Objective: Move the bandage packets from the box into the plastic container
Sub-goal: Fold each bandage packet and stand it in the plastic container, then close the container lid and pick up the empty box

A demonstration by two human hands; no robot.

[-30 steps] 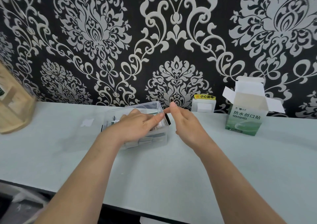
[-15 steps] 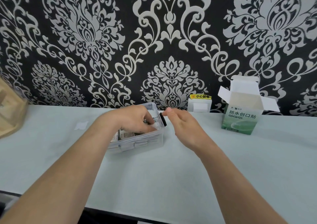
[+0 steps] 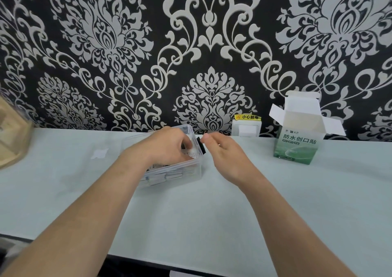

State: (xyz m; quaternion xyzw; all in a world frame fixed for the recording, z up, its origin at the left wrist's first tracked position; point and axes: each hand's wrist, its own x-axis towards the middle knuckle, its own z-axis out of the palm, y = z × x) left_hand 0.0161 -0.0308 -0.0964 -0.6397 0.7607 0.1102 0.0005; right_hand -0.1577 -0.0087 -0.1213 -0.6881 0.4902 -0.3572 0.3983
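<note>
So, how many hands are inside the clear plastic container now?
1. The left hand is inside the clear plastic container, over white bandage packets; the right hand is outside, beside its black latch.

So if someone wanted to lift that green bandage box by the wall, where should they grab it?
Probably around the middle of the green bandage box, thumb on one side wall and fingers on the other, coming from the front. It stands upright with its top flaps splayed open, so the top offers only thin, likely flimsy card. The right hand is nearer.
</note>
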